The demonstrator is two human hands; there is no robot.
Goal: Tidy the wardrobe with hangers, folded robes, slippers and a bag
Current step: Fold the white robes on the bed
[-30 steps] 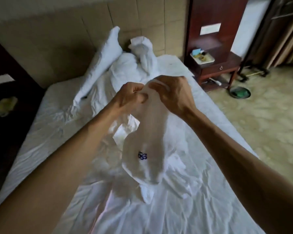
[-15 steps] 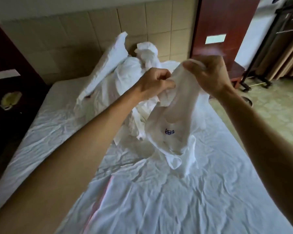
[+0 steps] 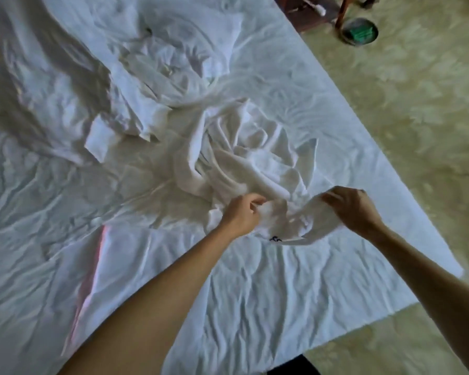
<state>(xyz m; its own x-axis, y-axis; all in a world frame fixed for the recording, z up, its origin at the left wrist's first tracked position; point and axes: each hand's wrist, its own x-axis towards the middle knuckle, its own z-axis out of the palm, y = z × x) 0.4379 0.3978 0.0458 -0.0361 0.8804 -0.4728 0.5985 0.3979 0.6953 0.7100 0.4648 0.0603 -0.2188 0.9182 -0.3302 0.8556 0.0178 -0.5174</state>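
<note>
A white robe (image 3: 244, 158) with a small blue emblem lies crumpled on the white bed sheet (image 3: 146, 280). My left hand (image 3: 241, 216) pinches one part of its near edge. My right hand (image 3: 352, 209) grips the same edge further right. The cloth between both hands hangs slack just above the sheet, and the emblem shows under it. A second heap of white cloth (image 3: 114, 109) lies to the upper left, apart from the robe.
The bed's right edge runs diagonally beside a patterned beige floor (image 3: 417, 117). A round dark bin with green contents (image 3: 359, 31) stands on the floor at top right, next to wooden furniture legs (image 3: 343, 12). A pinkish fold (image 3: 92, 280) marks the sheet at left.
Both hands have come down from chest height to just above the bed, carrying the robe with them. Most of the robe now rests on the sheet. The view tilted down.
</note>
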